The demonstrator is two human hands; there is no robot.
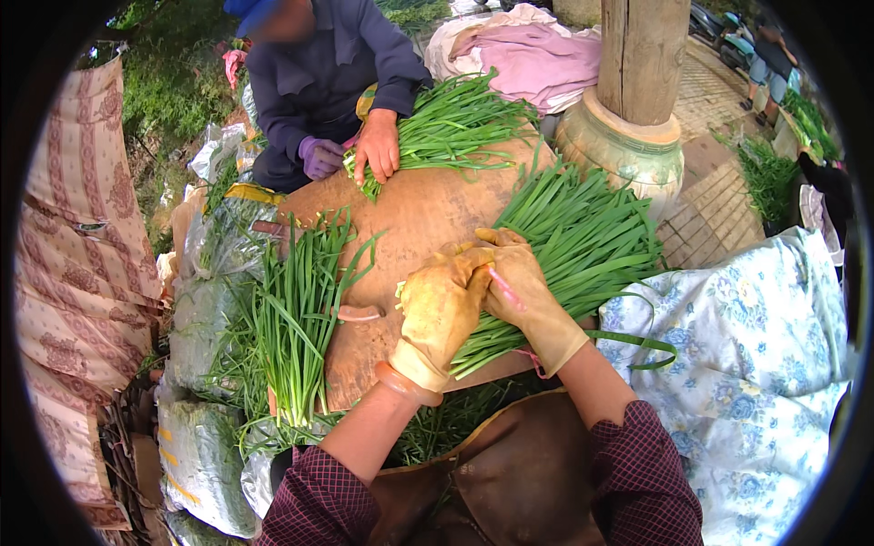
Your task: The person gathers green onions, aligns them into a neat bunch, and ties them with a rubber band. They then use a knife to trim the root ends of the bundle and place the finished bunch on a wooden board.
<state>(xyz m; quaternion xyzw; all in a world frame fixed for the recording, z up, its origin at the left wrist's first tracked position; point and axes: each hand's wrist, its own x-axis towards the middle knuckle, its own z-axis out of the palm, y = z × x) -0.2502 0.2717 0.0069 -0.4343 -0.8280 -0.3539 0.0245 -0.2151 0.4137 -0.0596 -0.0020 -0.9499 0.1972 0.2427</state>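
Both hands wear tan rubber gloves and meet over the near right part of a wooden board (423,218). My left hand (440,307) is curled around the base of a bunch of garlic chives (580,232), whose leaves fan out to the upper right; some pale cut ends show beside the glove. My right hand (522,286) lies against it, fingers bent, with a pink tie (506,289) across the glove. What its fingertips hold is hidden. A smaller pile of chives (293,321) lies at the board's left edge, by a curved brownish handle (356,313).
Across the board a co-worker in dark clothes presses another chive bunch (450,126). Plastic-wrapped bundles (205,450) stand left. A wooden post (642,61) on a glazed base (625,160) rises behind right; flowered cloth (737,375) covers something at right.
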